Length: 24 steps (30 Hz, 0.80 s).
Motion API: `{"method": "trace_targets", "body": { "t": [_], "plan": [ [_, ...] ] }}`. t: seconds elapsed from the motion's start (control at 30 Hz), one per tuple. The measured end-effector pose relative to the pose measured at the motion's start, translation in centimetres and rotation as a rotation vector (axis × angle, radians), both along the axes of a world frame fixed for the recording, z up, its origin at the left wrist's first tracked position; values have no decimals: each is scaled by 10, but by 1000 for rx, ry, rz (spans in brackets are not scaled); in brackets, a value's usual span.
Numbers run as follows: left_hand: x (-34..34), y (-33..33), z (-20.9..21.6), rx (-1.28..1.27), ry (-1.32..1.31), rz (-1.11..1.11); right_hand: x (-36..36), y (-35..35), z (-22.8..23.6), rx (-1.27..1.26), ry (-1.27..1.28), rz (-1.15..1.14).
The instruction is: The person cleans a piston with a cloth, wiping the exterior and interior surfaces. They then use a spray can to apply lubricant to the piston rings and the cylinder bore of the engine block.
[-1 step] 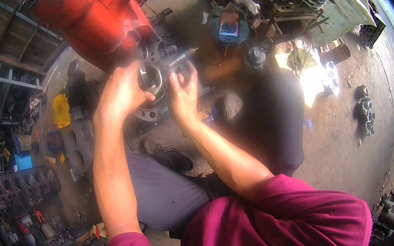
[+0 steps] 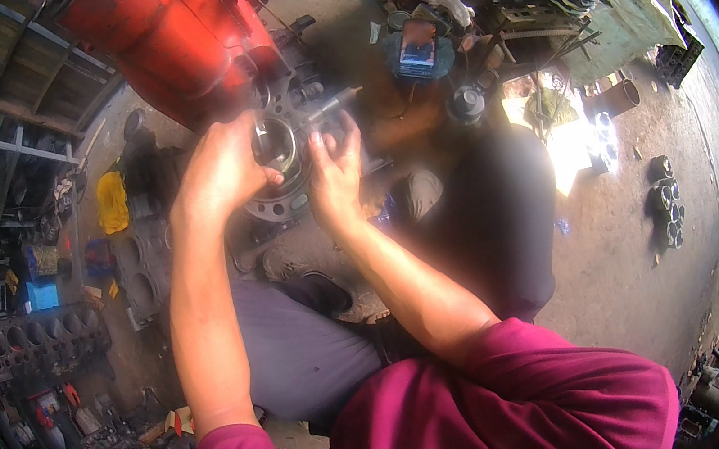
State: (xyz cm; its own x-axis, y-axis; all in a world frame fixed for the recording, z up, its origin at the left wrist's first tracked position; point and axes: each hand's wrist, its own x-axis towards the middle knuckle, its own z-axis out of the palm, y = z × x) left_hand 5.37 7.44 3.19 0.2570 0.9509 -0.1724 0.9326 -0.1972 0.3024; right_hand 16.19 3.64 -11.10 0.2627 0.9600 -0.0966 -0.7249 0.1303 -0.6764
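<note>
In front of me, my left hand (image 2: 221, 170) is closed on a shiny metal ring (image 2: 291, 147), with the thumb on its near edge and the fingers behind its left side. To the right, my right hand (image 2: 336, 173) has its fingers curled upward. Its fingertips reach the underside of a slim silver cylindrical part (image 2: 328, 109) with a brownish tip; blur hides what they grip. Around and under the ring is a round metal plate with holes (image 2: 280, 208), joined to or lying against the red machine (image 2: 177, 44).
My bent knee (image 2: 504, 219) rises at the right. Engine blocks (image 2: 44, 343) and loose parts lie at the left, near a yellow cloth (image 2: 111, 203). A tool-laden stand (image 2: 523, 17) is at the back right. Several ring-shaped parts (image 2: 668, 202) lie on the floor.
Both my hands and the metal ring stay where they were. At the far right edge, a person's foot has shifted slightly.
</note>
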Motion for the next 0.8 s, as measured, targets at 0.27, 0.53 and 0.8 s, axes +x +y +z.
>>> {"method": "trace_targets", "body": {
  "t": [0.27,0.53,0.8],
  "plan": [
    [0,-2,-3,20,8,-5,4,3,2,-19,-56,21],
    [0,-3,-2,28,-2,-21,11,11,7,30,-94,74],
    [0,0,-2,19,6,-17,4,2,-1,-5,-80,23]
  ]
}}
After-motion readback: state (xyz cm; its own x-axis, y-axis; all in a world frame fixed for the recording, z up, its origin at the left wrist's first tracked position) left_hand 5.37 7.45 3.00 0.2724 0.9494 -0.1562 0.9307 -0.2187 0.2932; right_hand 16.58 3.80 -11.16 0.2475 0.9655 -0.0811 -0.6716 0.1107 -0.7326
